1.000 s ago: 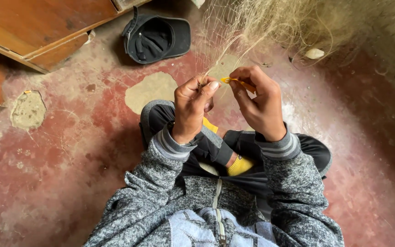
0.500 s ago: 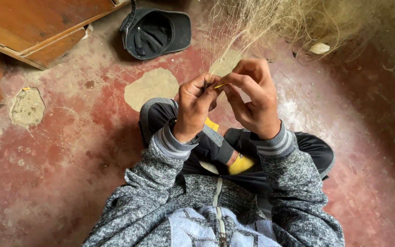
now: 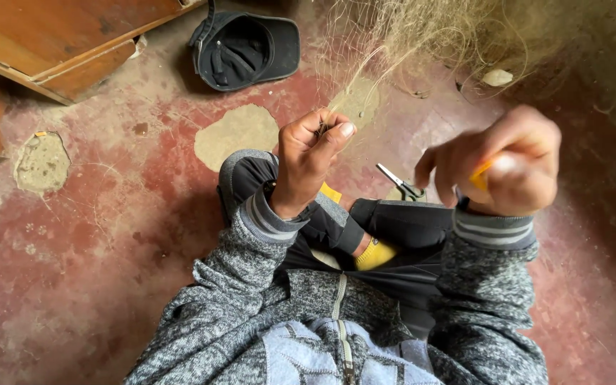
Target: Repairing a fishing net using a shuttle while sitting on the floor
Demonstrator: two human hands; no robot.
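I sit cross-legged on a worn red floor. My left hand [image 3: 311,153] is raised over my knee and pinches strands of a fine pale fishing net [image 3: 422,36] that spreads across the top of the view. Off to the right, blurred by motion, my right hand [image 3: 497,164] is closed around a small yellow tool [image 3: 480,173]. The two hands are well apart. A pair of small scissors [image 3: 401,183] lies on the floor between them, beside my leg.
A black cap [image 3: 247,50] lies upside down on the floor ahead. Wooden boards [image 3: 51,43] sit at the top left. Pale patches [image 3: 237,135] show where the red floor coating has worn off. A small white stone [image 3: 498,77] lies by the net.
My right hand has pulled away to the right with the yellow tool. Before, both hands were together at the net. The left hand stays on the strands.
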